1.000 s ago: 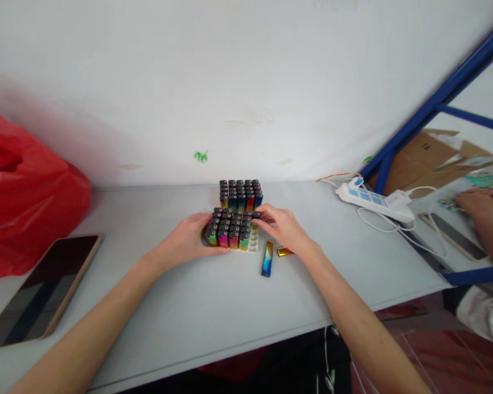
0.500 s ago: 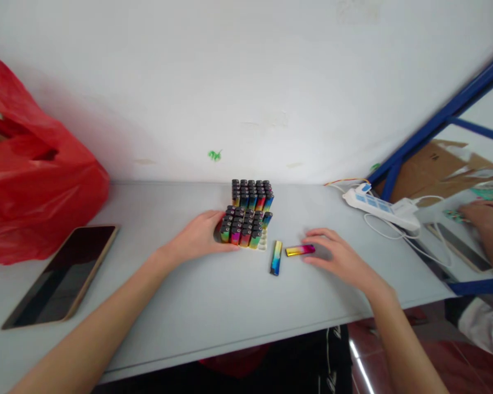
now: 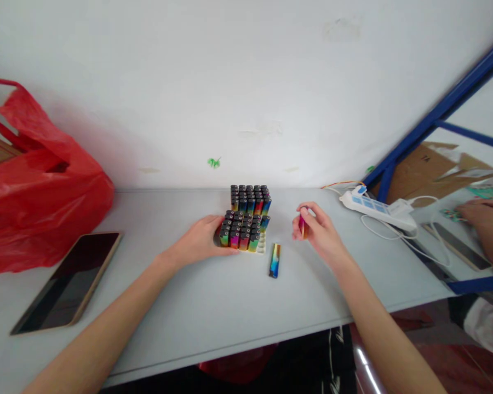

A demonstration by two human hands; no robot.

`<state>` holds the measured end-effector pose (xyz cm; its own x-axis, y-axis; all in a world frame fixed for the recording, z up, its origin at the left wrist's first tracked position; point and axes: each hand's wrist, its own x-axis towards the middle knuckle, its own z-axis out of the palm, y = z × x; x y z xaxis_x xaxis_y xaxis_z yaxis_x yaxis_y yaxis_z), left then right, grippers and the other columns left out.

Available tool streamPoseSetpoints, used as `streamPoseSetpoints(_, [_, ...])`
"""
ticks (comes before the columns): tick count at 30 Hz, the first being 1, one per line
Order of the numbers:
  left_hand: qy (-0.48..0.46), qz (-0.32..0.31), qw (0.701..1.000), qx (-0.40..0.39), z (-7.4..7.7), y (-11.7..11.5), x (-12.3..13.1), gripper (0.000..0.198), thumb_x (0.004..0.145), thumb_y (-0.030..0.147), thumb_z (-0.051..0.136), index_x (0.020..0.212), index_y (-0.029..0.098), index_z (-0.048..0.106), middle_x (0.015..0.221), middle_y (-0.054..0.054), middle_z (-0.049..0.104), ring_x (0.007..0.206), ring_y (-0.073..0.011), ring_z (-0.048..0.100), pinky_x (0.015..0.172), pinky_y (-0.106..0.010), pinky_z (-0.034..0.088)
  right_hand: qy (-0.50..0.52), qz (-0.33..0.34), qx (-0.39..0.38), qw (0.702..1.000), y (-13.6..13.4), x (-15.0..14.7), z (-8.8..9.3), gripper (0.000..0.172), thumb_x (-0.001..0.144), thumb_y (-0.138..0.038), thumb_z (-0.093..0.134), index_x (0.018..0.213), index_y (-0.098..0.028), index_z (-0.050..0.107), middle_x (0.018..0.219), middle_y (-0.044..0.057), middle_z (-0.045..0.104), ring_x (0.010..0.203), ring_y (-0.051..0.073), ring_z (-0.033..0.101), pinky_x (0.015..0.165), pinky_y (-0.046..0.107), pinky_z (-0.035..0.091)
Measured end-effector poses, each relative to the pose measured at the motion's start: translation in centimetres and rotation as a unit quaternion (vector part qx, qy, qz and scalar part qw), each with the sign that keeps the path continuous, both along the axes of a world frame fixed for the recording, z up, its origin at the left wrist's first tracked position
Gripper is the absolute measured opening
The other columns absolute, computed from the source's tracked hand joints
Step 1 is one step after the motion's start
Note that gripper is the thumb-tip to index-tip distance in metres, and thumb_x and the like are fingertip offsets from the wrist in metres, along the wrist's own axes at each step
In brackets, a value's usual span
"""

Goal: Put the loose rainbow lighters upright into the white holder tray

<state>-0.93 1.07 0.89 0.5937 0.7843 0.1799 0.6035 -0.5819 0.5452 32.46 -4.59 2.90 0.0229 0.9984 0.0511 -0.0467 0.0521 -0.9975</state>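
Note:
My left hand grips the left side of a white tray filled with several upright black-topped lighters; a few slots at its right front hold none. Between the fingers of my right hand, raised over the table to the right, is a pink and gold lighter. A blue and yellow lighter lies on the table right of the tray. Directly behind the tray stands a second block of upright lighters.
At the left are a red plastic bag and a phone. A white power strip with cables lies at the right by a blue metal frame. Beyond it, a person's hands rest near another phone.
My right hand has picked up the pink and gold lighter from the table, lifted it and turned it upright. My left hand stays at the tray. The view has shifted slightly.

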Motion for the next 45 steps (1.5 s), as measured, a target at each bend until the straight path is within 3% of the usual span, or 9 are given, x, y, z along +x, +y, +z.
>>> streamPoseSetpoints(2, [0.000, 0.003, 1.000, -0.002, 0.0, 0.0, 0.0, 0.061, 0.077, 0.074, 0.087, 0.113, 0.027, 0.071, 0.115, -0.012, 0.082, 0.103, -0.0371, 0.079, 0.093, -0.049, 0.064, -0.034, 0.041, 0.001, 0.999, 1.7, -1.6, 0.8, 0.053, 0.090, -0.077, 0.075, 0.108, -0.031, 0.056, 0.062, -0.011, 0.049, 0.047, 0.012, 0.036, 0.047, 0.025, 0.037])
streamPoseSetpoints(4, [0.002, 0.009, 1.000, -0.001, 0.1, 0.0, 0.0, 0.061, 0.075, 0.074, 0.088, 0.111, 0.027, 0.072, 0.112, -0.011, 0.082, 0.101, -0.0377, 0.079, 0.092, -0.049, 0.065, -0.096, 0.034, 0.025, 0.994, 3.0, -2.6, 0.7, 0.054, 0.090, -0.080, 0.071, 0.103, -0.029, 0.057, 0.061, -0.011, 0.045, 0.048, 0.012, 0.032, 0.046, 0.025, 0.028])
streamPoseSetpoints(6, [0.006, 0.013, 1.000, -0.002, 0.1, 0.0, 0.0, 0.063, 0.073, 0.075, 0.088, 0.110, 0.027, 0.072, 0.112, -0.011, 0.082, 0.102, -0.0384, 0.079, 0.093, -0.050, 0.065, -0.170, -0.023, 0.065, 0.983, 3.6, -3.2, -0.1, 0.053, 0.093, -0.078, 0.065, 0.086, -0.026, 0.056, 0.060, -0.008, 0.044, 0.053, 0.012, 0.036, 0.051, 0.027, 0.029])
streamPoseSetpoints(9, [0.011, 0.021, 1.000, -0.007, 0.1, 0.0, 0.0, 0.064, 0.073, 0.076, 0.087, 0.110, 0.027, 0.073, 0.113, -0.011, 0.081, 0.104, -0.0388, 0.079, 0.095, -0.050, 0.064, -0.263, -0.103, 0.105, 0.953, 3.4, -3.6, -1.8, 0.057, 0.098, -0.067, 0.058, 0.063, -0.026, 0.041, 0.056, -0.005, 0.038, 0.057, 0.013, 0.036, 0.058, 0.031, 0.029])
streamPoseSetpoints(13, [0.010, 0.028, 1.000, -0.012, -0.1, 0.0, 0.0, 0.064, 0.071, 0.074, 0.089, 0.109, 0.026, 0.074, 0.111, -0.013, 0.080, 0.101, -0.0399, 0.078, 0.093, -0.050, 0.065, -0.318, -0.100, 0.116, 0.936, 2.3, -3.7, -2.7, 0.049, 0.093, -0.055, 0.058, 0.060, -0.026, 0.038, 0.056, -0.006, 0.035, 0.059, 0.013, 0.033, 0.060, 0.031, 0.027])
streamPoseSetpoints(20, [0.001, 0.032, 0.999, -0.013, 0.0, -0.1, 0.2, 0.062, 0.069, 0.074, 0.089, 0.108, 0.028, 0.074, 0.111, -0.012, 0.081, 0.100, -0.0403, 0.078, 0.093, -0.054, 0.065, -0.310, -0.065, 0.123, 0.940, 1.9, -4.2, -2.3, 0.031, 0.087, -0.045, 0.057, 0.065, -0.025, 0.049, 0.057, -0.005, 0.043, 0.058, 0.014, 0.039, 0.059, 0.030, 0.031])
streamPoseSetpoints(28, [-0.002, 0.024, 1.000, -0.010, 0.0, 0.0, 0.2, 0.061, 0.072, 0.076, 0.085, 0.108, 0.028, 0.074, 0.108, -0.011, 0.081, 0.097, -0.0389, 0.078, 0.088, -0.052, 0.066, -0.306, -0.061, 0.114, 0.943, 1.5, -4.6, -2.3, 0.020, 0.084, -0.040, 0.060, 0.072, -0.025, 0.057, 0.058, -0.005, 0.049, 0.057, 0.015, 0.043, 0.059, 0.029, 0.035])
streamPoseSetpoints(38, [-0.002, 0.023, 1.000, -0.008, 0.0, 0.0, 0.2, 0.061, 0.074, 0.076, 0.085, 0.108, 0.027, 0.074, 0.109, -0.012, 0.082, 0.097, -0.0381, 0.078, 0.087, -0.051, 0.065, -0.304, -0.066, 0.132, 0.941, 1.1, -4.7, -1.8, 0.050, 0.098, -0.058, 0.061, 0.064, -0.026, 0.041, 0.057, -0.005, 0.039, 0.057, 0.013, 0.036, 0.058, 0.030, 0.031])
streamPoseSetpoints(45, [-0.004, 0.019, 1.000, -0.003, -0.2, 0.1, 0.0, 0.064, 0.074, 0.074, 0.087, 0.115, 0.026, 0.074, 0.113, -0.011, 0.082, 0.101, -0.0373, 0.078, 0.092, -0.048, 0.065, -0.285, -0.073, 0.121, 0.948, 1.1, -4.9, -1.9, 0.022, 0.088, -0.043, 0.063, 0.076, -0.025, 0.059, 0.060, -0.005, 0.050, 0.057, 0.014, 0.043, 0.059, 0.029, 0.038])
